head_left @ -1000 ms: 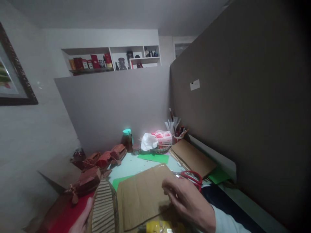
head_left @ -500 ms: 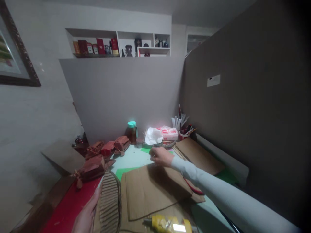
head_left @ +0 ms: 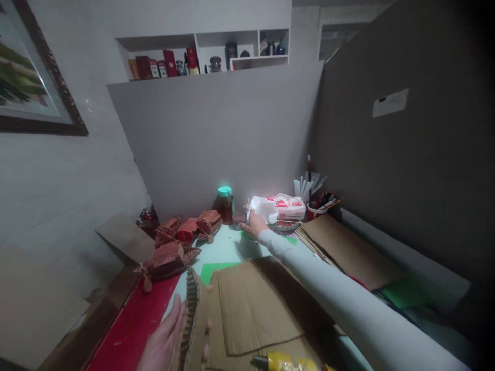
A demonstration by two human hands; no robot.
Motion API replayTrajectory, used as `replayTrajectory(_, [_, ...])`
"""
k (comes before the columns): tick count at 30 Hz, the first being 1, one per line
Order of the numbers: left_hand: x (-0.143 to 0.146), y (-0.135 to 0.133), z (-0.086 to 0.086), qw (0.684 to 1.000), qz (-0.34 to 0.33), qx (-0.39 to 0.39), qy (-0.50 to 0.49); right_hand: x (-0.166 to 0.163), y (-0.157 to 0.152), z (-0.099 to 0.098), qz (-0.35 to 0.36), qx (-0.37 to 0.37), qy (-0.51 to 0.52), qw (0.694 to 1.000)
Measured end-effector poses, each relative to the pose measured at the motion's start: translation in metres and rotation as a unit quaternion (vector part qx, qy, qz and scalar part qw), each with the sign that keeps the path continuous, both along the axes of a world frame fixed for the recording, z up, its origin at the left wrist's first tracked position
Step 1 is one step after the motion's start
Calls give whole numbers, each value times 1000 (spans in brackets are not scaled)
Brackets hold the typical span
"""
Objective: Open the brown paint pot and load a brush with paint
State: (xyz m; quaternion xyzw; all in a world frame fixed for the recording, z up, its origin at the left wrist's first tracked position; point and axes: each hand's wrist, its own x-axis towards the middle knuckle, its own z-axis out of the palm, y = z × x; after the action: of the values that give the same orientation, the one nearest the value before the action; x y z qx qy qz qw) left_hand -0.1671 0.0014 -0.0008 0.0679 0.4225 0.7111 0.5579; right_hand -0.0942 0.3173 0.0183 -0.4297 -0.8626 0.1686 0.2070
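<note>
My left hand (head_left: 164, 342) grips a ribbed, corrugated cardboard piece (head_left: 191, 319) held on edge at the near left of the table. My right hand (head_left: 253, 226) is stretched far across the table, its fingers at the white tissue sticking out of a red and white tissue pack (head_left: 284, 207). Whether the fingers pinch the tissue is hard to tell. Under my right sleeve lies a flat brown cardboard sheet (head_left: 251, 304).
Brown model boats (head_left: 181, 239) stand at the left on a red mat (head_left: 131, 330). A teal-capped jar (head_left: 225, 202), a cup of pens (head_left: 317, 198), stacked cardboard (head_left: 348, 250), green paper (head_left: 218, 269) and a yellow glue gun (head_left: 286, 362) lie around. Grey partition walls close in behind and on the right.
My right hand has reached from the cardboard sheet forward to the tissue pack. My left hand has turned the ribbed piece more on edge. The view has tilted down and shifted.
</note>
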Motion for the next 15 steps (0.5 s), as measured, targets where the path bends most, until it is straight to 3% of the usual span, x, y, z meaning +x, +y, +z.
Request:
replayTrajectory(6, [5,-1,-7,999,-35,28,25,-17,15,-8,-22,-17,25,999])
replayTrajectory(15, [12,2,-7,997,-6,65,40,-32,31,-20,-33,-25,71,997])
